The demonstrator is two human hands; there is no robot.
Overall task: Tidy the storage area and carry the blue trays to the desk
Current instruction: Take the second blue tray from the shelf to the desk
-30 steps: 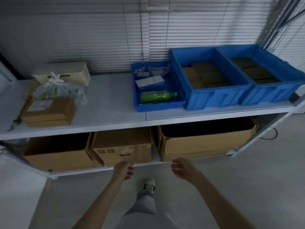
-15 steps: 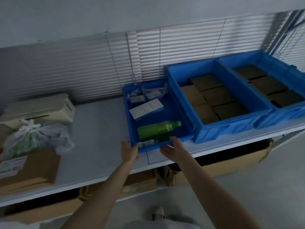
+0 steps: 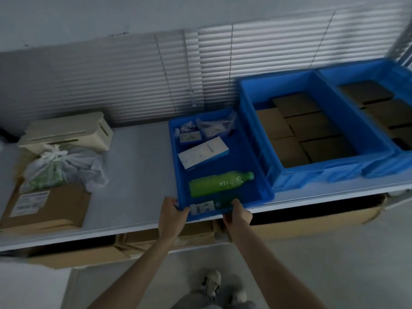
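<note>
Both hands grip the near rim of the shallow blue tray (image 3: pixel 243 157) on the white shelf (image 3: pixel 142 166): left hand (image 3: pixel 172 214) at its near-left corner, right hand (image 3: pixel 238 214) farther right. Inside lie a green bottle (image 3: pixel 219 183) (on its side), a white box (image 3: pixel 203 152) and small packets. Two deeper blue crates (image 3: pixel 334 172) holding cardboard boxes stand just beside it.
</note>
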